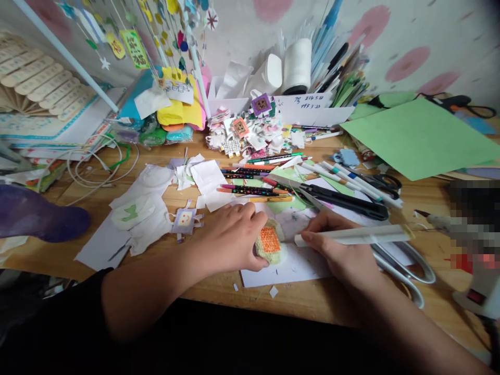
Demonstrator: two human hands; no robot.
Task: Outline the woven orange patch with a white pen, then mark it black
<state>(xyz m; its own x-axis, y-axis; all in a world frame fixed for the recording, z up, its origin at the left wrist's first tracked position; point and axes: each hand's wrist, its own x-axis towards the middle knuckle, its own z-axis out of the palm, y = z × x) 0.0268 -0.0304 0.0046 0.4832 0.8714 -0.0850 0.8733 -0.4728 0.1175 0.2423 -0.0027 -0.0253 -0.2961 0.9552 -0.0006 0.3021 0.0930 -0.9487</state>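
Observation:
My left hand [234,234] is closed around a small pale-green rounded piece [275,255], which has an orange patterned square [270,239] on its near face. My fingers hide part of it, so its exact kind is unclear. In my right hand [344,255] a white marker [363,234] lies between thumb and fingers, its left end a little to the right of the green piece. White paper [289,273] lies beneath both. Large scissors with grey handles [424,268] lie under and beyond my right hand. Left of my left hand is a small purple paper tag with a drawn face [184,221].
A black utility knife [347,200] and several markers [253,190] lie just beyond my hands. Behind them is a heap of small paper figures [253,130]. Green card [425,138] covers the back right; a glue gun [449,224] stands at right. A white cable [94,172] lies at left.

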